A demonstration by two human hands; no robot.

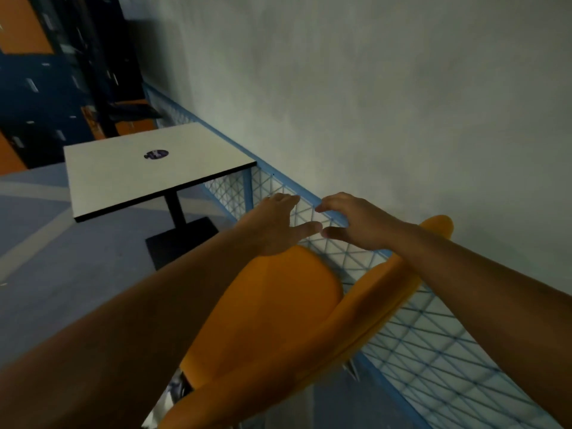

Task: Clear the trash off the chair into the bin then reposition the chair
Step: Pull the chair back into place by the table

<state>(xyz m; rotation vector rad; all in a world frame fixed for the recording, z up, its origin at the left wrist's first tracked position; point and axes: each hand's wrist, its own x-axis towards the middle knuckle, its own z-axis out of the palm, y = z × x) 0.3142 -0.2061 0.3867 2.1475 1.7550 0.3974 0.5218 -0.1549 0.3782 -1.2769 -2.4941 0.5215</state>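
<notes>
Orange chair (278,308) faces the table (148,171); both hands' fingers (288,201) spread apart, empty, above it.

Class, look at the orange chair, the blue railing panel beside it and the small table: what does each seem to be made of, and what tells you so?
Orange chair: probably moulded plastic; smooth, one colour, rounded edges.
Railing panel: likely blue-painted metal; a thin criss-cross mesh in a straight frame.
Table: apparently a pale matt laminate top with a dark edge, on a black post and base, possibly metal.

The moulded orange plastic chair (278,305) looked smooth and matt, the square white table top (148,171) smooth, the blue wire-mesh railing (433,342) painted metal.
</notes>
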